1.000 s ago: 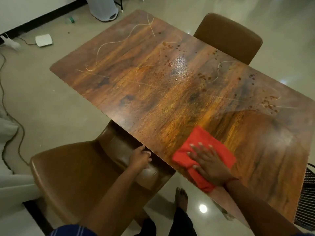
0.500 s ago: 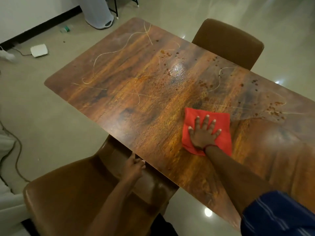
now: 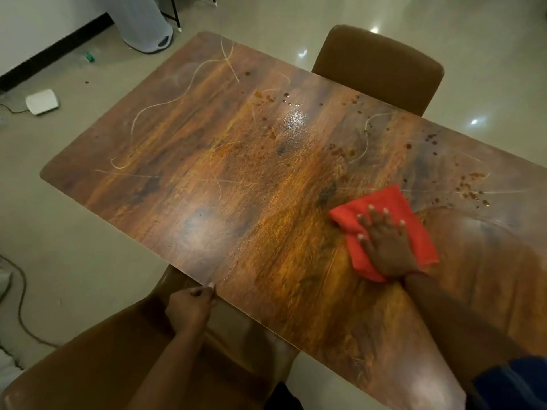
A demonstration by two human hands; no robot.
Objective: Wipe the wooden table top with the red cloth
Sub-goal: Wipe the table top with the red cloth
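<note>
The wooden table top point(image 3: 236, 179) fills the middle of the view, streaked with pale lines and dotted with brown drops toward its far and right parts. A folded red cloth point(image 3: 370, 205) lies on its right half. My right hand point(image 3: 387, 247) presses flat on the cloth with fingers spread. My left hand point(image 3: 189, 306) grips the table's near edge, fingers curled around it, just above a chair back.
A brown chair point(image 3: 88, 374) stands under the near edge by my left arm. Another brown chair point(image 3: 379, 66) is tucked in at the far side. On the floor at the left lie a white box point(image 3: 41, 101), cables and a white bin point(image 3: 145, 22).
My right hand has slid the red cloth from the near edge out across the table and to the right. My left hand has stayed on the near edge.
</note>
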